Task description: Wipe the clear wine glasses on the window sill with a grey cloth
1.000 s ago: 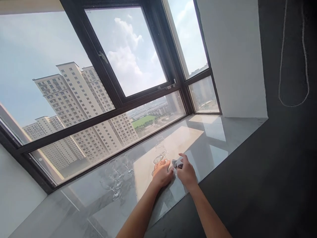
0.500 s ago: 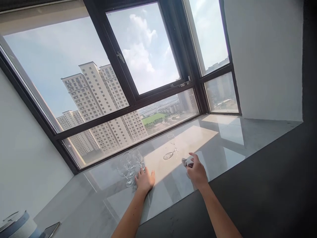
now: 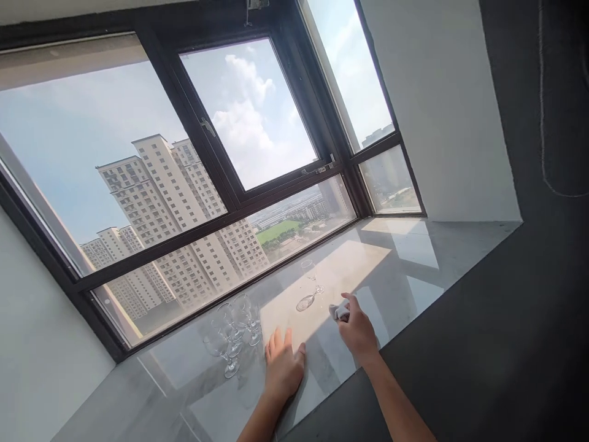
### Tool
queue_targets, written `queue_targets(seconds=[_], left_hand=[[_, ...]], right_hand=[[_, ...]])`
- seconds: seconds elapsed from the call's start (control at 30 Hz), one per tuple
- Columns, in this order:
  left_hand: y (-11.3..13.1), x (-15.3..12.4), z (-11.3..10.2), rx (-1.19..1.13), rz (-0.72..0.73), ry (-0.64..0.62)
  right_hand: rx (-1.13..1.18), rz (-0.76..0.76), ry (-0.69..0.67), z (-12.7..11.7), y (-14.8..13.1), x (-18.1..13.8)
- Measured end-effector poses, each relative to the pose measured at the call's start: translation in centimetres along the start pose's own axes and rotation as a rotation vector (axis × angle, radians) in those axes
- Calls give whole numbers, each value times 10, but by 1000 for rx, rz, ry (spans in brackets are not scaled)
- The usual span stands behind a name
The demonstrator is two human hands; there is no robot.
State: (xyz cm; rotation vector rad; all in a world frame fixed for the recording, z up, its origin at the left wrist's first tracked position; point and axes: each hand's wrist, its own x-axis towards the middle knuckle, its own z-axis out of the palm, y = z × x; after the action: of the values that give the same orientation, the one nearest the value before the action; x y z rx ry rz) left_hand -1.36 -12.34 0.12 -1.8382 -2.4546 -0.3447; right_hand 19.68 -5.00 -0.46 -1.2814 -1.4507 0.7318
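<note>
Here, the lone glass (image 3: 308, 270) stands upright on the windowsill (image 3: 460, 245). On that glass's near side, the right hand (image 3: 358, 330) has its fingers closed around a pale cloth (image 3: 339, 311); nearer still, leftward, the left hand (image 3: 283, 366) spreads its fingers wide. Clustered glasses (image 3: 252, 323) stand left of it.

Daylight through the window (image 3: 251, 116) brightens the glossy sill (image 3: 354, 261), leaving the right edge dark.

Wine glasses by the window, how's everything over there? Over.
Left hand open, palm down. Right hand: pale cloth in its grip. Lone glass upright, touched by neither hand. Possible obstacle: clustered glasses beside left hand.
</note>
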Motion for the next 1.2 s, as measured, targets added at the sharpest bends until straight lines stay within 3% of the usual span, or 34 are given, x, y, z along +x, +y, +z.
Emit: queue_targets(seconds=[0.1, 0.2, 0.4, 0.6, 0.8, 0.93, 1.03, 1.2], left_hand=[[26, 20, 0, -34, 231, -72], [59, 53, 6, -40, 304, -108], [113, 117, 22, -50, 186, -111], [125, 140, 26, -27, 161, -145], [99, 103, 20, -72, 157, -143], [61, 61, 9, -44, 146, -107], [27, 29, -1, 14, 114, -63], [-21, -13, -14, 65, 64, -15]], right_hand=[[-4, -12, 27, 3, 0, 1], [-11, -16, 70, 4, -1, 1], [-17, -63, 50, 2, 1, -1], [-91, -63, -20, -2, -1, -2], [-289, -81, -147, -5, -8, -7], [-318, -149, -218, -8, -12, -11], [-258, -113, -273, -11, -15, -12], [-269, -90, -234, -9, -14, -12]])
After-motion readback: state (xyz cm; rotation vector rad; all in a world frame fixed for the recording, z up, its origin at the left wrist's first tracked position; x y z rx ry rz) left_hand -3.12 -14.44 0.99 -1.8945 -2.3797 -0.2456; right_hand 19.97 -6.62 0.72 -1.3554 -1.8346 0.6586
